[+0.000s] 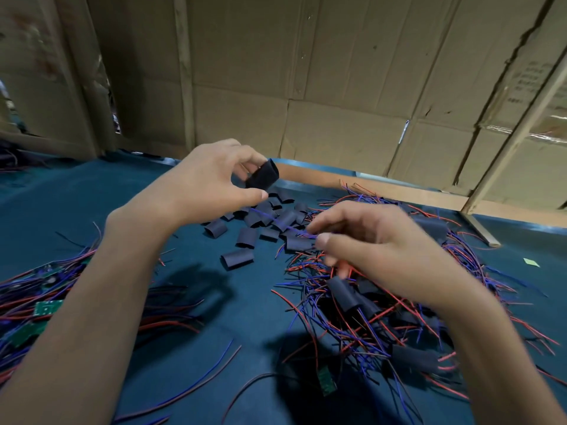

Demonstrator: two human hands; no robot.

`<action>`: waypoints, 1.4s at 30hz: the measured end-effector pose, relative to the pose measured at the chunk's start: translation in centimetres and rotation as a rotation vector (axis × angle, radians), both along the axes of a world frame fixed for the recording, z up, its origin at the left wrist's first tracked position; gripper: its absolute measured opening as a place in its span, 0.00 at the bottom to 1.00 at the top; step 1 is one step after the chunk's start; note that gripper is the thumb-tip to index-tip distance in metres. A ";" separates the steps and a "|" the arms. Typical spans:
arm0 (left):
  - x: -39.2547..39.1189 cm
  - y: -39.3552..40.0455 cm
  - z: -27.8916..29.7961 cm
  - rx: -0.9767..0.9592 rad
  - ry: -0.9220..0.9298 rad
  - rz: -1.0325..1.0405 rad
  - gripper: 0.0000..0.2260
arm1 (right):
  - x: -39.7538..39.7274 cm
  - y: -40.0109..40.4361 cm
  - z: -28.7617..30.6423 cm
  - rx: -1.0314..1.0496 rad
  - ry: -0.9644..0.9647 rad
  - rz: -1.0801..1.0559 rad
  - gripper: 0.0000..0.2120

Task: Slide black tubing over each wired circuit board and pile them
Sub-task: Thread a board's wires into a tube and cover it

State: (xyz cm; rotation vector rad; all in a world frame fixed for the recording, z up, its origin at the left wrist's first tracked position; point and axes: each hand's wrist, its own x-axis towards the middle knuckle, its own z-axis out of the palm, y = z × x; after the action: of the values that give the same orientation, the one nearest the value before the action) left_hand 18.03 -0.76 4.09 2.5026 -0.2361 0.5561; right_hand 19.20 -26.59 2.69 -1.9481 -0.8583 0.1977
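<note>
Centrally, black tubing piece (pixel 262 178) is pinched in left hand (pixel 204 182) above loose tubing pieces (pixel 257 225); right hand (pixel 377 246) pinches wire bundle (pixel 287 223). Threading step: next, wires must enter the tube mouth.

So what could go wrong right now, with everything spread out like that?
The right hand pinches only thin wires, so they may slip out or snag in the tangled finished pile. The tubing piece held in the left hand looks squashed, so a board could jam.
</note>
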 end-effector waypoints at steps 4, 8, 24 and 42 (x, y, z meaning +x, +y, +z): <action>-0.2 0.0 0.0 -0.033 0.052 -0.082 0.16 | 0.5 -2.4 1.2 0.027 -0.109 -0.098 0.07; -0.4 -0.4 0.0 -0.056 0.075 -0.134 0.18 | 0.2 -3.9 2.3 0.117 -0.166 -0.138 0.06; -0.7 -2.1 0.2 -0.070 0.201 -0.230 0.20 | 0.8 -6.4 3.3 0.395 -0.155 -0.157 0.22; -1.1 -5.6 0.4 0.163 -0.066 -0.338 0.15 | -1.0 -0.7 2.0 0.078 -0.343 -0.208 0.15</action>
State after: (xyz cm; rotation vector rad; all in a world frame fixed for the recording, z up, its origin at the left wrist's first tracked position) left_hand 16.90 -6.34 4.52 2.5229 -0.7405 0.4945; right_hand 18.18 -27.27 4.64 -2.0119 -0.8577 -0.2965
